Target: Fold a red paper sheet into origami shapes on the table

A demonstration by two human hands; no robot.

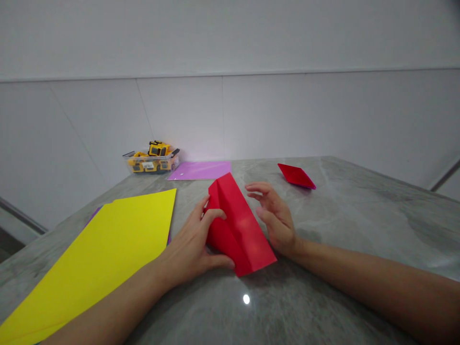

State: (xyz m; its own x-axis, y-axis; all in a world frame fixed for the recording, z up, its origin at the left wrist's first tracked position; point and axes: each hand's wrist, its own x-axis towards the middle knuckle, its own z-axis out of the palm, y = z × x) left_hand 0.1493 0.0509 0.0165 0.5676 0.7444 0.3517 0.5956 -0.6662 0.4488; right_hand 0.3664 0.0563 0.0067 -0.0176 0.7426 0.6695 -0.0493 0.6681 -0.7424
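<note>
A red sheet of paper with a lengthwise crease stands tilted over the grey tabletop, its right part spread flat. My left hand grips its left side, with the thumb at the lower edge and fingers over the folded part. Just right of the paper, my right hand is raised with its fingers loosely curled and apart, holding nothing. Some fingertips of the left hand are hidden behind the paper.
Yellow paper sheets lie at the left, with purple edges below. Behind are a clear plastic box of yellow toy vehicles and a lilac sheet. A folded red paper piece rests at the back right of the marbled table.
</note>
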